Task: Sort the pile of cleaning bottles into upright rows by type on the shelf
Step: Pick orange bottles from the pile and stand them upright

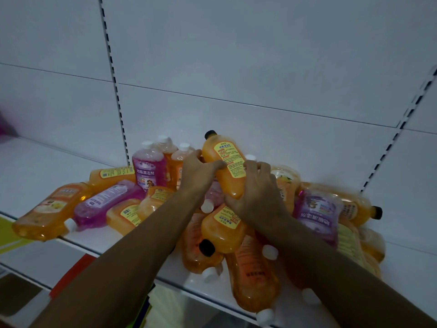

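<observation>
Holding an orange bottle with a black cap [224,165] tilted above the pile of bottles [212,233], both hands curl around it: left hand [197,172] near its shoulder, right hand [256,188] at its base. Behind, a purple bottle [149,166] stands upright on the white shelf [35,166].

bottles [223,166]: glossy translucent plastic | shelf [47,157]: smooth matt white metal

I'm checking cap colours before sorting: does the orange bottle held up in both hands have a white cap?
No, the orange bottle gripped by the left hand and right hand has a black cap.
</observation>
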`<state>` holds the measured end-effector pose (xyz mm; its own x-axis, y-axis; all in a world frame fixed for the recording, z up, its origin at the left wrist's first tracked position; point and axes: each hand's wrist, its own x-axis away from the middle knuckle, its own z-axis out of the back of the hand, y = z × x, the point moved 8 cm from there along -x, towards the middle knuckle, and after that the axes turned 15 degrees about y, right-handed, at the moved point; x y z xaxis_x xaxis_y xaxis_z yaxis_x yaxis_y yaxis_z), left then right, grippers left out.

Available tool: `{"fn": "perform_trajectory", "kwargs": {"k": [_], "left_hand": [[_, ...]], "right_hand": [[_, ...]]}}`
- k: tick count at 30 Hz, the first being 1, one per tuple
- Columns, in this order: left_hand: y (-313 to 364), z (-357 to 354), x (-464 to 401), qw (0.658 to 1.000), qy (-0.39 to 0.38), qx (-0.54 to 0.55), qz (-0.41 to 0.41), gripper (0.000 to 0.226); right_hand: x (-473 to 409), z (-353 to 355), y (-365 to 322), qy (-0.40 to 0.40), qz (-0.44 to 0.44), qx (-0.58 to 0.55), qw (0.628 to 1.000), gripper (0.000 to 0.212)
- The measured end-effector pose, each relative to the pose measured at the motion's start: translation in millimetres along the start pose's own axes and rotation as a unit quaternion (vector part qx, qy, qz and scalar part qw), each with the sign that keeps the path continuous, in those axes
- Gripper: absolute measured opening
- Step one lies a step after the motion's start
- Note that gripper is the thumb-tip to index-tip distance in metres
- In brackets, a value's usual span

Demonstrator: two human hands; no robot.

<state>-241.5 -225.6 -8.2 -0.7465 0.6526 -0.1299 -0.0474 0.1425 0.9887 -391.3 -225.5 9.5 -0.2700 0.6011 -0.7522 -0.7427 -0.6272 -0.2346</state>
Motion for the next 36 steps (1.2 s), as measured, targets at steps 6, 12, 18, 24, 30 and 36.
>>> {"fn": "perform_trajectory", "kwargs": {"k": [6,12,18,24,30,36], "left_hand": [[8,7,3,0.999,0.027,-0.001,-0.040,0.056],[-4,30,-2,0.999,0.034,0.013,-0.012,0.050],[3,62,-8,0.997,0.046,0.060,0.021,0.070],[13,135,-19,0.987,0.130,0.091,0.018,0.058],[23,216,-60,0.983,0.150,0.109,-0.002,0.062],[23,282,-145,0.991,0.085,0.086,-0.065,0.064]], "right_hand": [[7,-6,-4,0.004,0.000,-0.010,1.000,0.096],[15,-17,-19,-0.002,-0.001,-0.027,1.000,0.100],[11,-27,-48,-0.056,-0.022,-0.090,0.994,0.106],[5,-45,-109,-0.124,0.009,-0.231,0.965,0.110],[-12,-88,-182,-0.177,0.061,-0.281,0.941,0.093],[-47,-165,-255,-0.258,-0.034,-0.378,0.889,0.059]]}}
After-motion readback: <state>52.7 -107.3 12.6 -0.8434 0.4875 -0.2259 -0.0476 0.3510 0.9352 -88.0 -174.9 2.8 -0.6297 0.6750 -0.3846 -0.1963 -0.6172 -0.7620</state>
